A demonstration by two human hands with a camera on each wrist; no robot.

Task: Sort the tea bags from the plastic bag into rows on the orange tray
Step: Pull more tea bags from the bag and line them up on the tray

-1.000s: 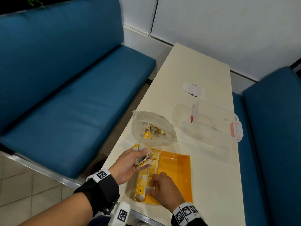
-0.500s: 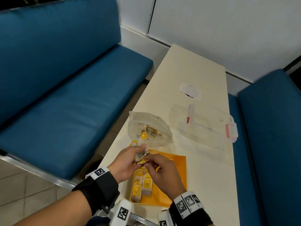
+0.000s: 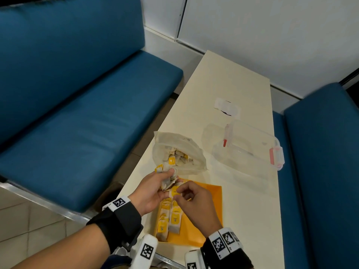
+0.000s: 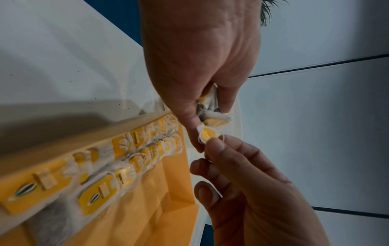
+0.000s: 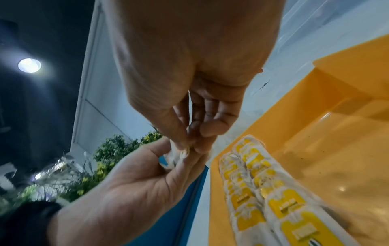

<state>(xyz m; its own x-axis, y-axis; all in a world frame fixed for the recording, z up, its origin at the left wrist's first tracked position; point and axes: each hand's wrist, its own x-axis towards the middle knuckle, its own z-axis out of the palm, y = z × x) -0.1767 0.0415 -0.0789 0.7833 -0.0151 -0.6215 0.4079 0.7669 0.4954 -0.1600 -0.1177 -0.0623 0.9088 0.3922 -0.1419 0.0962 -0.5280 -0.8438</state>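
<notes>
My left hand [image 3: 168, 178] hovers over the near left of the orange tray [image 3: 210, 206] and grips a bunch of tea bags [image 3: 166, 181]. My right hand [image 3: 179, 191] meets it and pinches one yellow-tagged tea bag [image 3: 173, 191] at the bunch's lower edge. The left wrist view shows that tea bag [image 4: 207, 134] between my right hand's [image 4: 212, 143] thumb and forefinger, just below the bunch [image 4: 216, 119]. Two rows of tea bags [image 3: 169, 220] lie along the tray's left side. The plastic bag [image 3: 179, 152], open and holding more tea bags, lies just beyond the tray.
A clear lidded container [image 3: 250, 150] with red clips stands to the right of the bag. A white paper scrap [image 3: 227, 105] lies farther back on the cream table [image 3: 242, 200]. Blue benches [image 3: 77, 123] flank both sides. The table's near edge runs just below the tray.
My right hand has lifted off the tea bags in the tray, come up to the bunch in my left hand, and now pinches one bag there. The left hand barely moved.
</notes>
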